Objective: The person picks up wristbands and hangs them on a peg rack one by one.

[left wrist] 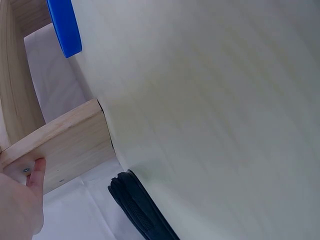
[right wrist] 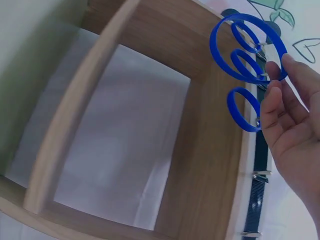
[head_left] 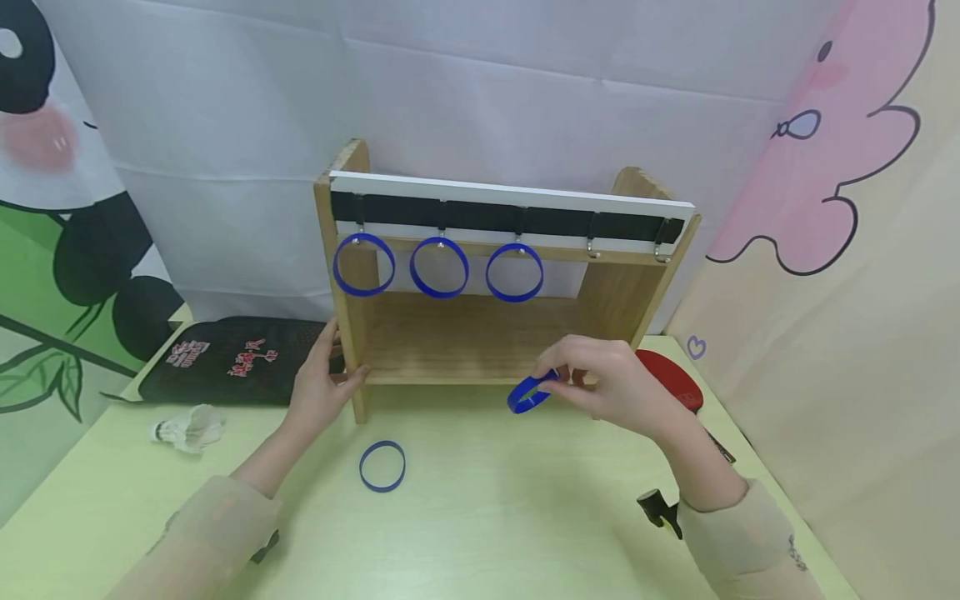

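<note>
A small wooden shelf (head_left: pixel 457 337) stands on the table, with a black strip of metal hooks (head_left: pixel 480 215) along its top front. Three blue rings (head_left: pixel 439 297) hang from hooks at the left and middle; two hooks at the right bear nothing. My left hand (head_left: pixel 318 387) holds the shelf's left side panel (left wrist: pixel 75 142), its thumb at the front edge. In front of the shelf, my right hand (head_left: pixel 607 379) pinches a blue ring (head_left: pixel 519 403) between thumb and fingers. This ring (right wrist: pixel 214 47) also shows in the right wrist view. Another blue ring (head_left: pixel 382 490) lies flat on the table.
Left of the shelf lies a black case (head_left: pixel 217 362), with a white shuttlecock (head_left: pixel 191 428) before it. A red paddle (head_left: pixel 671 377) is at the right, behind my forearm. A small dark object (head_left: pixel 658 508) sits near my right sleeve. White cloth (head_left: pixel 487 100) hangs behind.
</note>
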`<state>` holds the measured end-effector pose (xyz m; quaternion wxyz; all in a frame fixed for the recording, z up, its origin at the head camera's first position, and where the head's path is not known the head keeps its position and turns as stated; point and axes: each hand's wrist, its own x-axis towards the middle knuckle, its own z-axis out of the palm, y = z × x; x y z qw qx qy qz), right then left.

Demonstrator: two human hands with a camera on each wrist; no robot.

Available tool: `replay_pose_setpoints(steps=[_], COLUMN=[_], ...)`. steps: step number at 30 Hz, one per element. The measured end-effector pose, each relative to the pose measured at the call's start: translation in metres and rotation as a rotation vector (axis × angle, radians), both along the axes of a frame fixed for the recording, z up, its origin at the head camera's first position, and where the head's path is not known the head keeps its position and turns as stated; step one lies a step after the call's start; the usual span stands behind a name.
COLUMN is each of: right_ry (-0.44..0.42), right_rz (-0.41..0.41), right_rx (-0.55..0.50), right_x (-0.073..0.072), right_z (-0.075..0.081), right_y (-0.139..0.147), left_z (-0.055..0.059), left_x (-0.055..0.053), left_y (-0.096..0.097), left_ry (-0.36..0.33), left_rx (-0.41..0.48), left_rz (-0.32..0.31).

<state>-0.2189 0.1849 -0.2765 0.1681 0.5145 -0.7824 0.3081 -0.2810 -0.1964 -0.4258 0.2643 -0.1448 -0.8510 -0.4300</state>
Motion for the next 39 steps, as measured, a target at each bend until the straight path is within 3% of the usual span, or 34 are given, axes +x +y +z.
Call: replay_pose_setpoints(steps=[15, 26, 31, 39], right_ry=[0.24, 0.361, 0.391, 0.358], right_rz=[0.004, -0.219, -0.379, -0.479], right_rx=[-0.111, -0.191, -0.202, -0.183], right_x=[-0.001, -0.007, -0.017, -0.042], right_z=[0.048, 0.073, 0.074, 0.069], right_y=[0.021, 0.031, 0.031, 0.03], left_z=[0.001, 0.001, 0.002, 0.001], left_x=[0.0, 0.001, 0.002, 0.001], left_y=[0.001, 0.001, 0.001, 0.001], left_ry=[-0.001, 0.009, 0.013, 0.02], left_rx=[0.004, 0.003, -0.004, -0.011], left_rz=[-0.006, -0.005, 0.0, 0.004])
